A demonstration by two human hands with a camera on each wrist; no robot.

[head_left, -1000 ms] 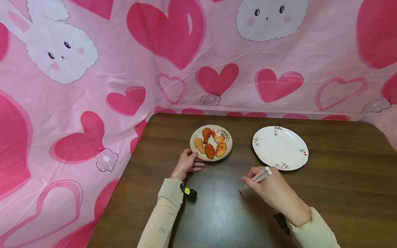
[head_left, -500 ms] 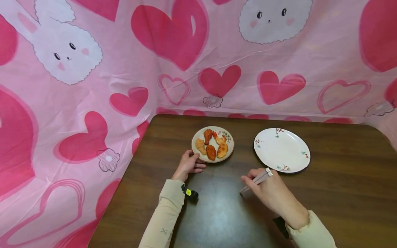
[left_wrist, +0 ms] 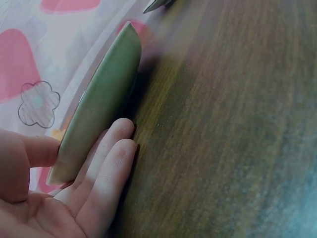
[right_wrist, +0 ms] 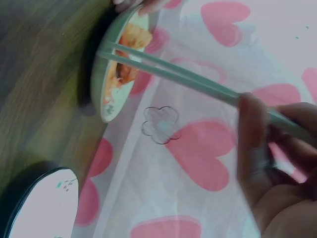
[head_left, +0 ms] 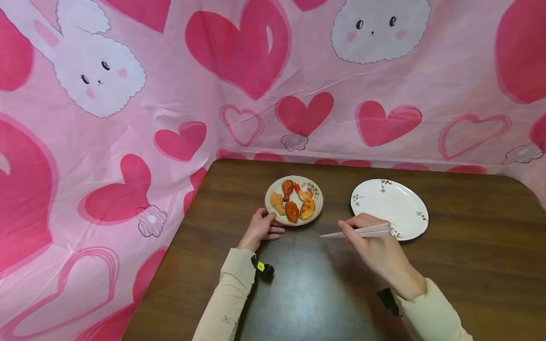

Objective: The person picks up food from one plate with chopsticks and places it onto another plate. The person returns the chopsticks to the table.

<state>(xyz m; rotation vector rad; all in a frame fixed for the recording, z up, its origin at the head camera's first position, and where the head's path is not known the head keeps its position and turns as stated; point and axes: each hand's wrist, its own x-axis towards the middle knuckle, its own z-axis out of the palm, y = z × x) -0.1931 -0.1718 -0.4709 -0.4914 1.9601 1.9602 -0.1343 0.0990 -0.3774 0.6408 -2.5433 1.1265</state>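
On the left, my left hand [head_left: 259, 228] holds the near-left edge of a small round plate [head_left: 273, 187], thumb on the rim and fingers beneath, as the left wrist view shows. Food pieces lie on it: a drumstick [head_left: 288, 188], a shrimp [head_left: 304, 193], a glazed brown piece [head_left: 292, 212], a golden browned piece [head_left: 307, 209] and a pale breaded piece [head_left: 277, 203]. My right hand [head_left: 377, 251] grips a pair of pale chopsticks [head_left: 371, 230], with nothing between their tips. The tips point left, just off the small plate's near-right side in the head view.
A larger white oval plate [head_left: 388, 203] with a dark rim and floral sprigs sits to the right, partly behind my right hand. Both plates are on a brown wooden table [head_left: 469, 255]. A pink heart-patterned cloth [head_left: 256, 57] hangs along the back and left sides.
My right hand has lifted the chopsticks from pointing down at the table to lying nearly level, tips toward the small plate. My left hand keeps its hold on the plate. The head view shifts slightly.
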